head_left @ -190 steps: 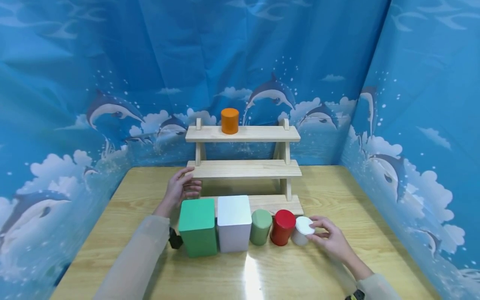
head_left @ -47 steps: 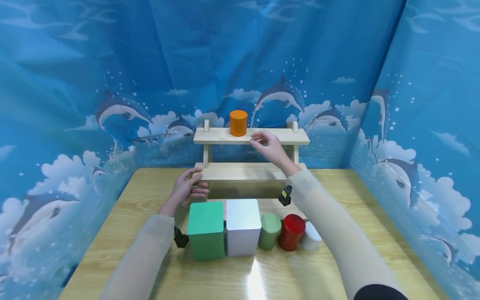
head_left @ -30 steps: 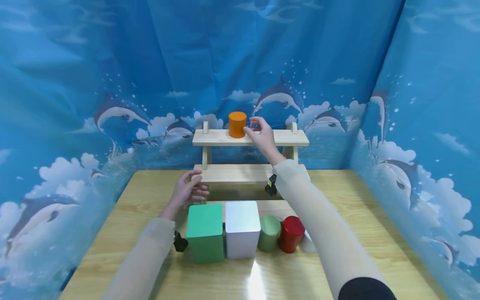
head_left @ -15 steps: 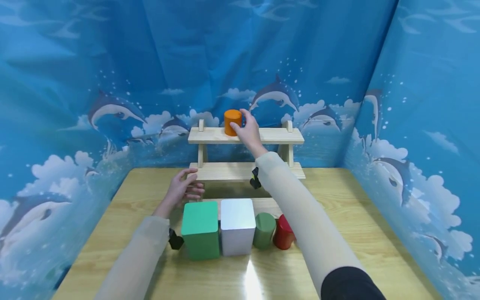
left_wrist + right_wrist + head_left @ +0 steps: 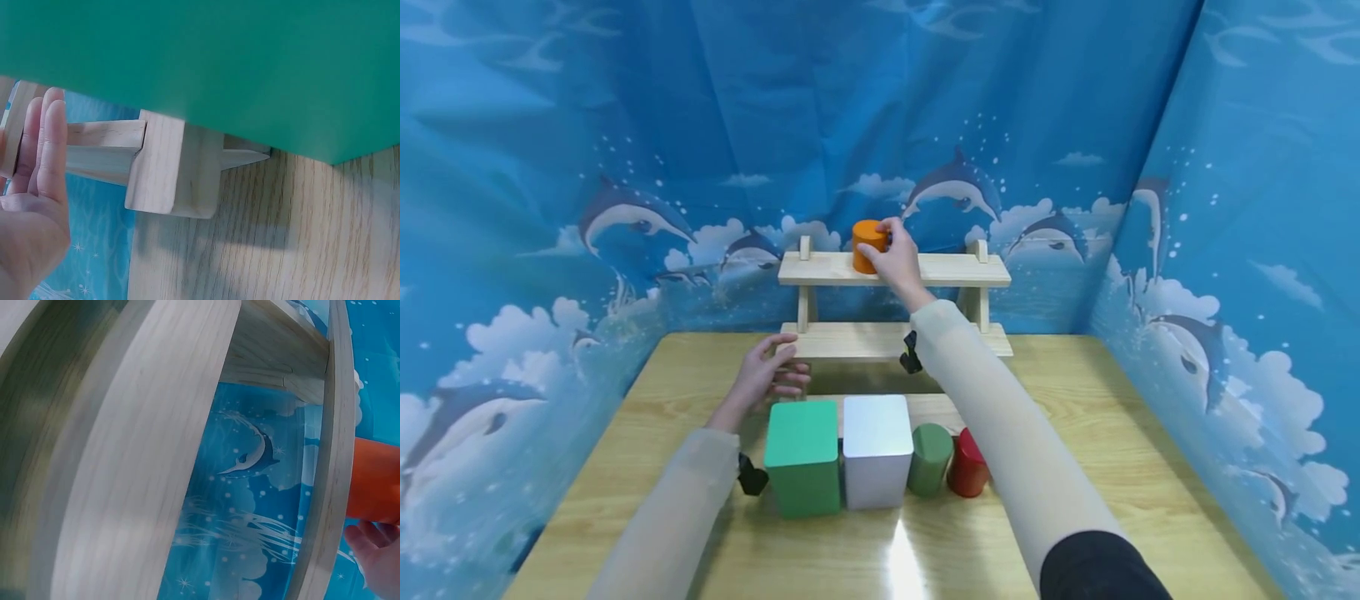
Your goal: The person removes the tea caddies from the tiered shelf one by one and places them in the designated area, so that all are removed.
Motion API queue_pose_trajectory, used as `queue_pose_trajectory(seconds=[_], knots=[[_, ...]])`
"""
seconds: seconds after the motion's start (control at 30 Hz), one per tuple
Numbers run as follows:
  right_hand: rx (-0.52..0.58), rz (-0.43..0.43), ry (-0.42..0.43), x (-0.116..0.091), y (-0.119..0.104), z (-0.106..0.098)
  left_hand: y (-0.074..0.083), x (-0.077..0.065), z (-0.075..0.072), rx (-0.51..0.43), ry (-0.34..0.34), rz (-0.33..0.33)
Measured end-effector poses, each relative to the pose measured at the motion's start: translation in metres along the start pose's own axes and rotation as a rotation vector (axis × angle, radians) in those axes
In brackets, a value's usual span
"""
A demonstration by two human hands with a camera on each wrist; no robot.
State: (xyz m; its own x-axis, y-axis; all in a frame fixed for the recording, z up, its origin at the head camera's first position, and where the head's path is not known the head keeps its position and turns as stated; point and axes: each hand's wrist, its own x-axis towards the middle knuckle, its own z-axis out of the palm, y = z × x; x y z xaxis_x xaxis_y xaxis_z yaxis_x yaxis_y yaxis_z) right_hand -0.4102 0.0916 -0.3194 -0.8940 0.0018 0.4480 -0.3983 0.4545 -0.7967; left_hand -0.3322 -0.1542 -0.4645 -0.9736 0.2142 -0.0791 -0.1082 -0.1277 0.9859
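Observation:
An orange cylinder (image 5: 863, 248) stands upright on the top board of a three-tier wooden shelf (image 5: 955, 268). My right hand (image 5: 898, 260) holds it from the right side, thumb in front and fingers toward the back. In the right wrist view, fingertips (image 5: 359, 540) meet the lower part of the orange cylinder (image 5: 378, 481). At the left end of the middle board, my left hand (image 5: 760, 377) touches the wood with extended fingers. These fingers (image 5: 51, 147) look straight in the left wrist view, close beside a board (image 5: 17, 128).
In front of the shelf stand a green box (image 5: 802, 458), a white box (image 5: 877, 454), a green cylinder (image 5: 930, 458) and a red cylinder (image 5: 967, 467). My right sleeve (image 5: 1007, 425) passes over the table right of them. A blue dolphin-print curtain (image 5: 737, 108) encloses the table.
My right hand has left the white cylinder, risen to the top board and taken hold of the orange cylinder, which stays there. The right sleeve now hides the white cylinder. My left hand stays put.

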Motion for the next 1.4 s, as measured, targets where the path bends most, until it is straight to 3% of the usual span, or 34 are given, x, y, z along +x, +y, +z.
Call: queue_pose_trajectory(seconds=[0.57, 0.8, 1.4], knots=[[0.094, -0.084, 0.045, -0.012, 0.001, -0.012, 0.004, -0.002, 0.001, -0.008, -0.032, 0.002], [0.118, -0.091, 0.050, -0.016, 0.002, -0.022, 0.014, -0.011, 0.005, -0.002, -0.031, -0.001], [0.141, -0.097, 0.023, -0.051, -0.004, -0.049, 0.016, -0.015, 0.007, -0.028, -0.056, 0.018]])
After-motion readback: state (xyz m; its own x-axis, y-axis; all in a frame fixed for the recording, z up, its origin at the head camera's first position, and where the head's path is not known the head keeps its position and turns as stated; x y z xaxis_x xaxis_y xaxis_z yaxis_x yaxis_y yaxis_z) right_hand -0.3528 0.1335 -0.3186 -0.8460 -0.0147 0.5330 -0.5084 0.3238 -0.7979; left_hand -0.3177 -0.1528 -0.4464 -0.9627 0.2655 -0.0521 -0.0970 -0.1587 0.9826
